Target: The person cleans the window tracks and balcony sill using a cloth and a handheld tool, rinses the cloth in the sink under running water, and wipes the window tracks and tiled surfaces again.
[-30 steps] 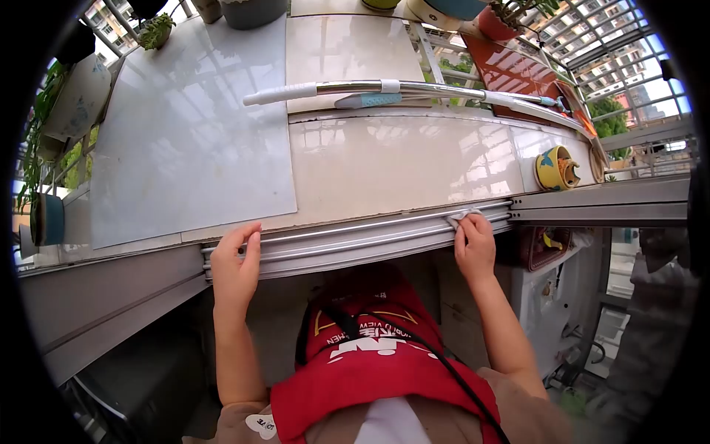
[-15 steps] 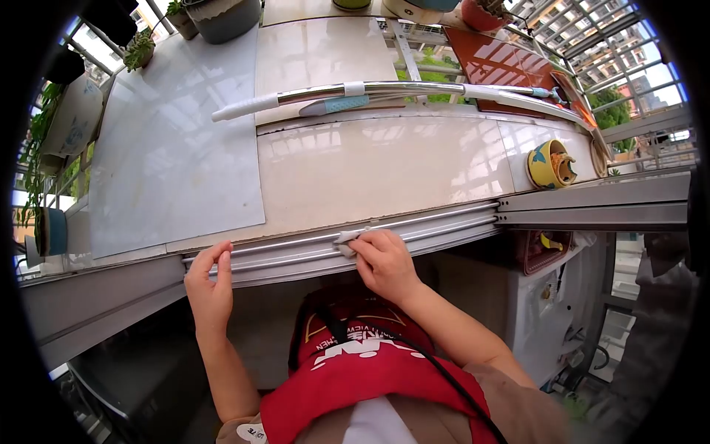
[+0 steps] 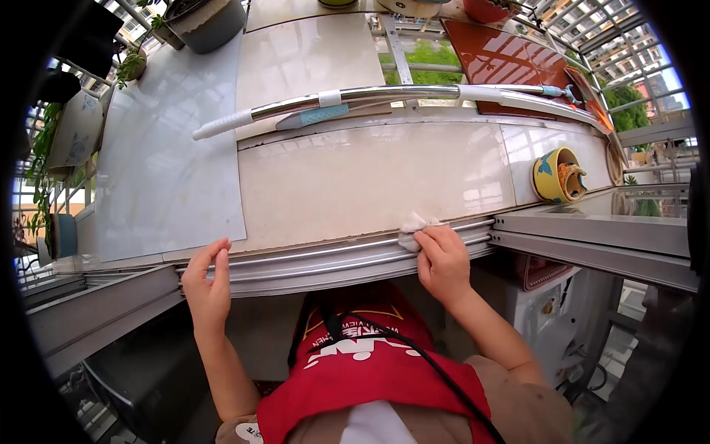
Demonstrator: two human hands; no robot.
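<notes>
1. Currently, right hand (image 3: 444,260) is closed on a small white cloth (image 3: 411,226), fingers curled over it, pressing it onto the aluminium window track (image 3: 325,255) near the track's right end.
2. Cloth sits on the upper rail of the track, touching the edge of the beige tiled sill (image 3: 370,177); only its top corner shows past the fingers.
3. Left hand (image 3: 208,285) is open, fingers together and laid flat over the left end of the same track, holding nothing.
4. Hands are well apart along the track.
5. On the sill beyond: a long mop handle (image 3: 355,96) lying crosswise, white grip at its left end.
6. Yellow-and-blue ceramic pot (image 3: 556,175) stands at the sill's right end.
7. Grey plant pot (image 3: 203,22) at far left corner.
8. Red apron (image 3: 370,362) below, under the track.
</notes>
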